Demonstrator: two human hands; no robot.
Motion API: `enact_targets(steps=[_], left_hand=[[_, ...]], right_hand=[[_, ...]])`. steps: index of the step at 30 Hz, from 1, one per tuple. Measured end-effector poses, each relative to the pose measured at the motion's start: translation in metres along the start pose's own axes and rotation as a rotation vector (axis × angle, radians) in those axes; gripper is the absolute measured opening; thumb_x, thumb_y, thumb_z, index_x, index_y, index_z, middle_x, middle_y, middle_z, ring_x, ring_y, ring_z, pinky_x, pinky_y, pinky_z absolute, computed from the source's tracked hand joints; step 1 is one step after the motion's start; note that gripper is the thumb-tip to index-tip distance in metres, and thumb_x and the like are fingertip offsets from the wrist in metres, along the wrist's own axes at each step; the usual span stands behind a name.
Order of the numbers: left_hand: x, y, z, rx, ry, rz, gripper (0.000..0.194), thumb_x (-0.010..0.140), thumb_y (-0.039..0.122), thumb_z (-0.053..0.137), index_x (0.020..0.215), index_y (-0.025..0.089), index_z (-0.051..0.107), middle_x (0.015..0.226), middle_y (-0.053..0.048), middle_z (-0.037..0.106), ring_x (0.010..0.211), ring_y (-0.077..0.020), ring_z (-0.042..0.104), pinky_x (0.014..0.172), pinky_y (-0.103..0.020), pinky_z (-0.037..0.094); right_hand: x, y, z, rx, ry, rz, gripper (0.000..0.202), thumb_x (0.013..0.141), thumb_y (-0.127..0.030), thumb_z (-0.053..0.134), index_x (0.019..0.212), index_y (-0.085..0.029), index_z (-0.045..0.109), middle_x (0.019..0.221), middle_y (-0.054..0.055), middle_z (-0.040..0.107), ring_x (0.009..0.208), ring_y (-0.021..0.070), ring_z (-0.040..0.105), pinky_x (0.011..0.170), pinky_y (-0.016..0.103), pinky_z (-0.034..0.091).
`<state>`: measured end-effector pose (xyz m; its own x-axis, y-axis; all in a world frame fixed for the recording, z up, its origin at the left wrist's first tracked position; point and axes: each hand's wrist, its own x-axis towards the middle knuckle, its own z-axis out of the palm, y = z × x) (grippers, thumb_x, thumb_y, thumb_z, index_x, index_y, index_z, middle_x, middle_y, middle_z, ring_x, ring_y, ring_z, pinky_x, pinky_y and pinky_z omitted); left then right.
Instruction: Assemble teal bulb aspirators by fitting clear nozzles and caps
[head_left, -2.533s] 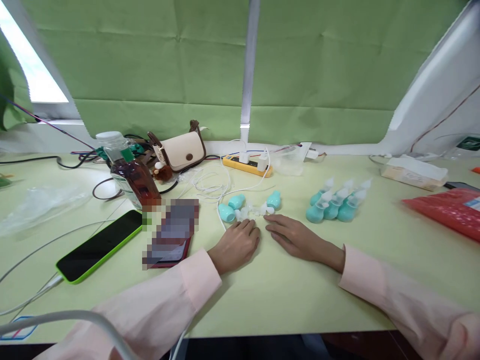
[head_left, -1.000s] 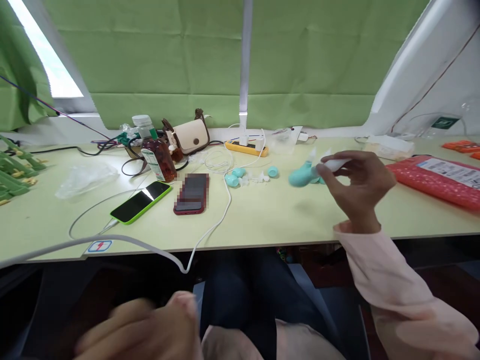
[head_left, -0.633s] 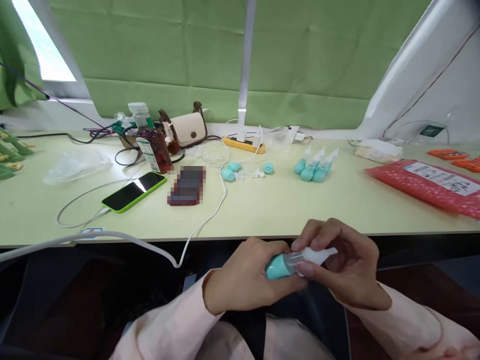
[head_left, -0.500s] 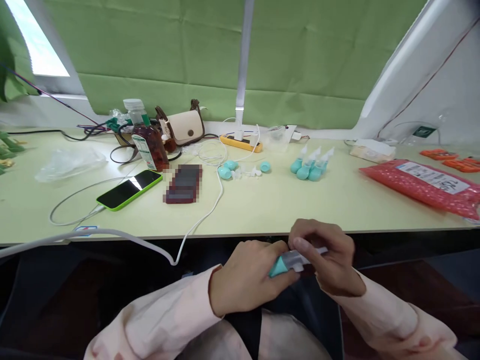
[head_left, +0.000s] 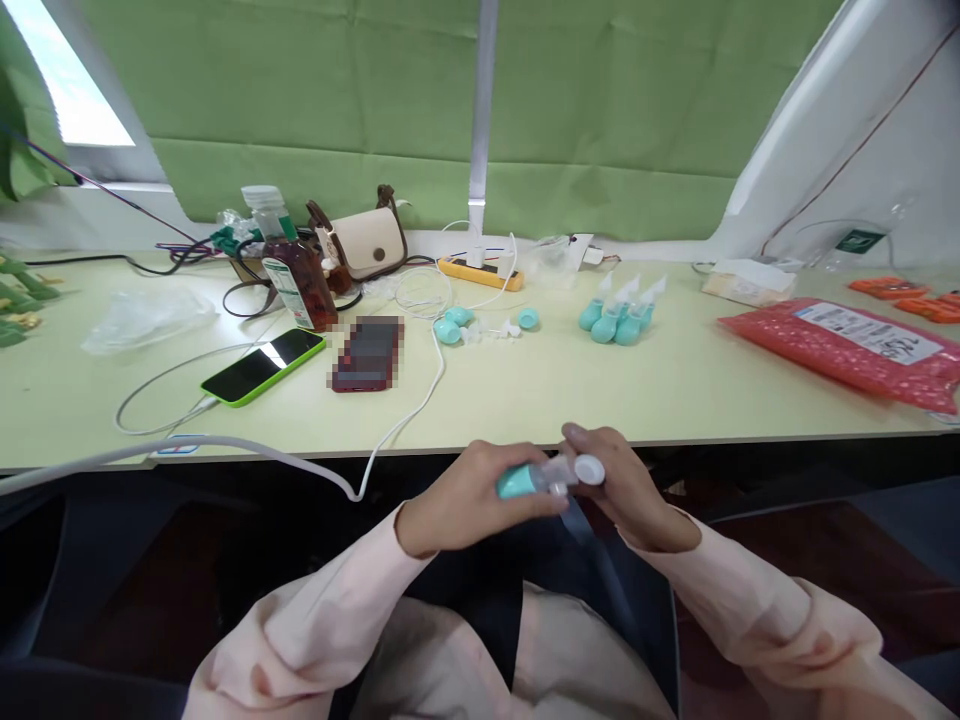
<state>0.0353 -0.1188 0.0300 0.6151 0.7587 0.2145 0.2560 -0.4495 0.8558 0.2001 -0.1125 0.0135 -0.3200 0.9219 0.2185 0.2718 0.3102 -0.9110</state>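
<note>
My left hand (head_left: 469, 500) is closed around a small squeeze-bulb nasal aspirator. Its teal bulb (head_left: 517, 482) lies between thumb and fingers, and its clear plastic nozzle section (head_left: 553, 473) points right. A round white piece (head_left: 589, 469) sits at the right end, in front of my right hand (head_left: 626, 485). My right hand is beside this end, thumb raised and apart; its other fingers are partly hidden behind the white piece. Both hands are just off the table's front edge, above my lap.
Several similar teal aspirators (head_left: 619, 315) stand on the table (head_left: 480, 400). Loose teal bulbs (head_left: 450, 328) and small clear parts (head_left: 491, 331) lie left of them. A green-edged phone (head_left: 264, 368), a dark phone (head_left: 369, 353), a bottle (head_left: 298, 280) and a red bubble-wrap parcel (head_left: 847, 350) lie around.
Both hands have moved up and left with the aspirator. My right thumb has lifted off the nozzle section, and the round white end piece now shows.
</note>
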Motion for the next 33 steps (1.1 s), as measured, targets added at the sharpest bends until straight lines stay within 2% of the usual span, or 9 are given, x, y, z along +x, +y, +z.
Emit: enact_targets(steps=[2, 4, 7, 10, 14, 19, 23, 27, 33], left_hand=[[0.008, -0.013, 0.0, -0.242, 0.128, -0.129, 0.019, 0.074, 0.035, 0.052, 0.079, 0.016, 0.052, 0.054, 0.004, 0.048, 0.046, -0.0088, 0.045, 0.047, -0.019, 0.036], [0.016, -0.026, -0.001, -0.473, 0.22, -0.187, 0.017, 0.074, 0.03, 0.05, 0.085, 0.017, 0.048, 0.051, 0.005, 0.048, 0.041, -0.0086, 0.045, 0.042, -0.018, 0.033], [0.024, -0.039, -0.005, -0.539, 0.24, -0.195, 0.011, 0.076, 0.027, 0.046, 0.081, 0.018, 0.045, 0.046, 0.005, 0.049, 0.036, -0.0085, 0.045, 0.04, -0.018, 0.032], [0.026, -0.04, -0.008, -0.575, 0.205, -0.208, 0.013, 0.075, 0.029, 0.047, 0.08, 0.016, 0.047, 0.047, 0.003, 0.051, 0.036, -0.0087, 0.046, 0.039, -0.018, 0.032], [0.023, -0.034, -0.007, -0.643, 0.171, -0.233, 0.017, 0.076, 0.032, 0.048, 0.079, 0.015, 0.048, 0.047, 0.002, 0.053, 0.035, -0.0092, 0.047, 0.039, -0.019, 0.034], [0.025, -0.041, -0.009, -0.665, 0.229, -0.248, 0.021, 0.077, 0.036, 0.045, 0.076, 0.015, 0.045, 0.049, 0.001, 0.053, 0.037, -0.0107, 0.05, 0.039, -0.02, 0.036], [0.029, -0.051, -0.012, -0.626, 0.332, -0.228, 0.023, 0.076, 0.038, 0.049, 0.081, 0.016, 0.046, 0.055, 0.001, 0.055, 0.045, -0.0113, 0.054, 0.048, -0.023, 0.043], [0.031, -0.057, -0.012, -0.545, 0.414, -0.19, 0.03, 0.072, 0.037, 0.056, 0.091, 0.015, 0.052, 0.058, 0.001, 0.058, 0.049, -0.0105, 0.054, 0.052, -0.022, 0.044], [0.031, -0.061, -0.012, -0.467, 0.414, -0.17, 0.037, 0.077, 0.04, 0.047, 0.1, 0.013, 0.055, 0.053, 0.001, 0.057, 0.042, -0.0112, 0.052, 0.043, -0.021, 0.039]], right_hand=[[0.023, 0.009, -0.01, -0.198, 0.101, -0.069, 0.048, 0.085, -0.046, 0.017, 0.045, -0.02, 0.025, 0.037, -0.005, 0.02, 0.034, 0.0077, 0.023, 0.036, 0.023, 0.025], [0.054, 0.023, -0.023, -0.288, 0.169, -0.095, 0.047, 0.083, -0.049, 0.023, 0.047, -0.019, 0.027, 0.042, -0.003, 0.027, 0.04, 0.0081, 0.028, 0.042, 0.023, 0.025], [0.098, 0.046, -0.039, -0.46, 0.2, -0.105, 0.047, 0.071, -0.05, 0.046, 0.042, -0.018, 0.028, 0.041, -0.003, 0.029, 0.043, 0.0085, 0.03, 0.046, 0.024, 0.021], [0.121, 0.066, -0.043, -0.589, 0.181, -0.098, 0.043, 0.061, -0.047, 0.058, 0.039, -0.017, 0.036, 0.039, -0.003, 0.035, 0.044, 0.0099, 0.033, 0.047, 0.024, 0.02], [0.121, 0.075, -0.036, -0.64, 0.225, -0.136, 0.04, 0.059, -0.049, 0.059, 0.043, -0.017, 0.041, 0.04, -0.001, 0.038, 0.047, 0.0124, 0.038, 0.051, 0.025, 0.022], [0.104, 0.065, -0.028, -0.524, 0.368, -0.227, 0.032, 0.068, -0.048, 0.051, 0.064, -0.016, 0.049, 0.051, 0.0, 0.044, 0.052, 0.0126, 0.041, 0.055, 0.027, 0.031], [0.09, 0.056, -0.014, -0.332, 0.236, -0.314, 0.028, 0.065, -0.043, 0.058, 0.073, -0.016, 0.057, 0.05, -0.002, 0.049, 0.045, 0.0089, 0.042, 0.048, 0.024, 0.038], [0.088, 0.052, -0.007, -0.14, 0.08, -0.334, 0.031, 0.061, -0.039, 0.064, 0.081, -0.016, 0.064, 0.059, 0.001, 0.061, 0.052, 0.0113, 0.054, 0.05, 0.025, 0.046], [0.092, 0.055, -0.007, 0.051, 0.075, -0.281, 0.024, 0.06, -0.033, 0.067, 0.074, -0.014, 0.067, 0.07, 0.006, 0.066, 0.06, 0.0154, 0.059, 0.057, 0.03, 0.051]])
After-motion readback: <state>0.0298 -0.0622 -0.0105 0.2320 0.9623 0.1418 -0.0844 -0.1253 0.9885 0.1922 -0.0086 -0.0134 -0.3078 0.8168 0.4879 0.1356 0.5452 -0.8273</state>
